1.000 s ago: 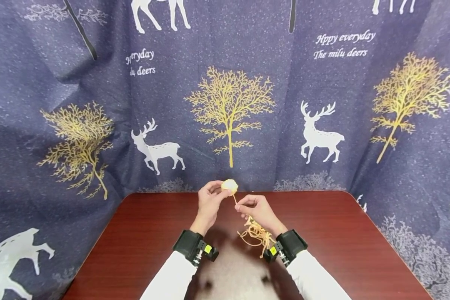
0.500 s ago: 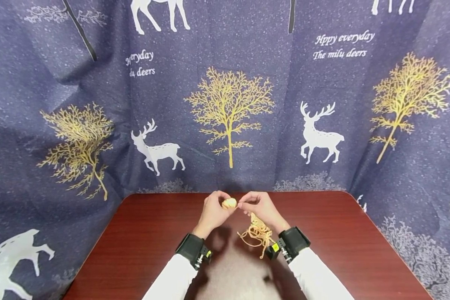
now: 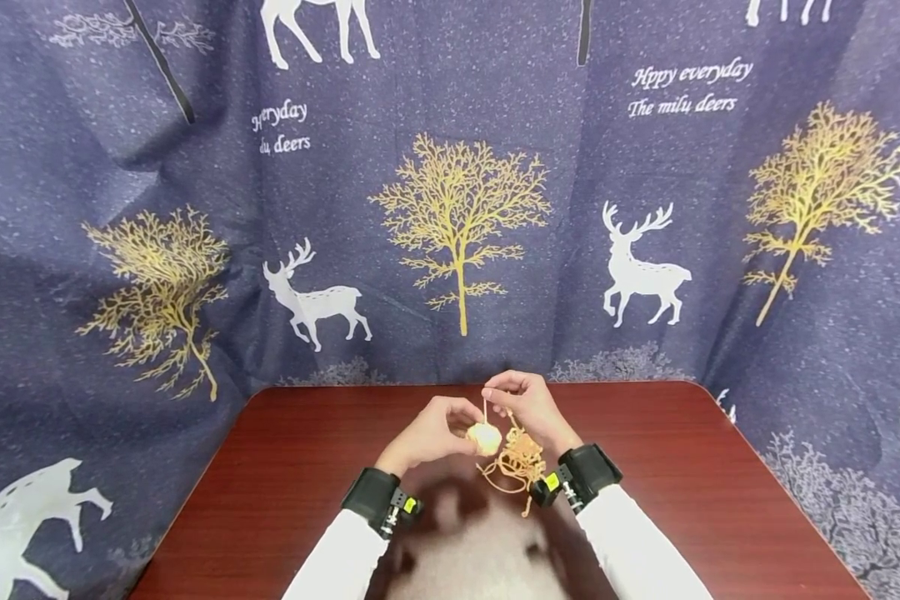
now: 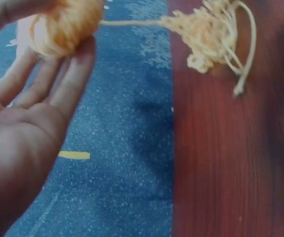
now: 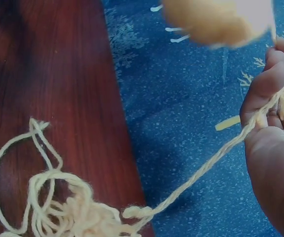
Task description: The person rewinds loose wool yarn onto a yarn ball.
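Observation:
A small ball of pale yellow yarn (image 3: 484,439) is held between the thumb and fingers of my left hand (image 3: 429,440). From it a short strand rises to my right hand (image 3: 528,407), whose thumb and forefinger pinch it. In the right wrist view, more yarn (image 5: 206,168) runs through the curled fingers down to a loose tangle of yarn (image 5: 77,210). That tangle (image 4: 211,39) lies on the table beneath the right wrist. The left wrist view has the wound ball (image 4: 70,27) at its top edge, cut off in part.
The reddish-brown table (image 3: 292,483) spreads around both forearms. Behind its far edge hangs a dark blue cloth (image 3: 495,250) printed with white deer and gold trees. A black strap with a camera (image 3: 375,498) circles each wrist.
My left hand and the ball first dropped lower, then swung right and nearer me, under the right fingertips. The right hand rose slightly with the strand. The tangle stays on the table.

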`<act>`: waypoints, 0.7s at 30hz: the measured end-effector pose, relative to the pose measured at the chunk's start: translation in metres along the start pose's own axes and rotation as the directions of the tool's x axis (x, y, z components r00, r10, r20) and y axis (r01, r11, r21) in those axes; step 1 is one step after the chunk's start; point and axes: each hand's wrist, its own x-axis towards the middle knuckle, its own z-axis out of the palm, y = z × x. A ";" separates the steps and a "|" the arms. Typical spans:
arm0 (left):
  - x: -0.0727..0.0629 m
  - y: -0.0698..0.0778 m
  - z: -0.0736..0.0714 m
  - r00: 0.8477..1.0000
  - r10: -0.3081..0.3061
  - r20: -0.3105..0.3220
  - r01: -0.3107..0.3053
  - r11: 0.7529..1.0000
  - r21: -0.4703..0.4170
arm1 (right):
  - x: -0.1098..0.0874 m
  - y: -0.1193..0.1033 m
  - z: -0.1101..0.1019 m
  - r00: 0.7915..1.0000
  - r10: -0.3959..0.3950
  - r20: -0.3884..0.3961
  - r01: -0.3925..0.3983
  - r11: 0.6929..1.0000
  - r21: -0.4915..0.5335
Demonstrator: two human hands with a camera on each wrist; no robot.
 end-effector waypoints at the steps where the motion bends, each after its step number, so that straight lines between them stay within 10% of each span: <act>1: 0.000 0.001 0.000 1.000 0.009 -0.008 -0.010 0.999 -0.052 | 0.000 0.001 0.000 1.000 0.001 -0.001 -0.001 1.000 0.004; 10: 0.006 0.009 -0.001 0.965 0.014 -0.262 -0.122 0.908 -0.401 | -0.005 0.011 0.004 0.999 0.048 0.020 -0.050 0.996 0.070; 17: 0.012 0.008 0.001 0.870 -0.070 -0.488 -0.169 0.887 -0.429 | -0.010 0.017 0.009 0.998 0.063 0.027 -0.063 0.998 0.028; 21: 0.014 0.006 0.001 0.809 -0.096 -0.580 -0.152 0.919 -0.363 | -0.015 0.018 0.011 0.997 0.035 0.062 -0.033 0.998 -0.046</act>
